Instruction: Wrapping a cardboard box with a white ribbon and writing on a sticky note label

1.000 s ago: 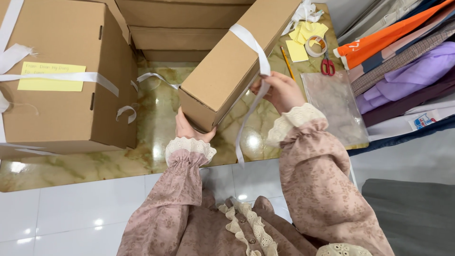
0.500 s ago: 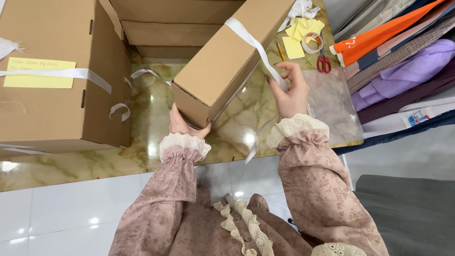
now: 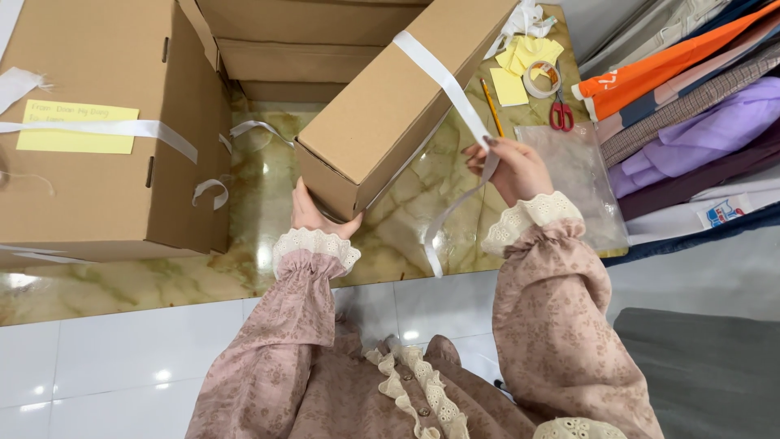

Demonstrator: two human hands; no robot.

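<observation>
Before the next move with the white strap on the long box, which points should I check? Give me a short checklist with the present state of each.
1. Left hand supports the near end of the long cardboard box: ok.
2. Right hand grips the white strap: ok.
3. Strap lies flat across the box top, no twist: ok.
4. Strap passes under the box: cannot tell, hidden.
5. Loose strap tail hangs free, not caught: ok.
6. Scissors lie within reach on the marble table: ok.
</observation>
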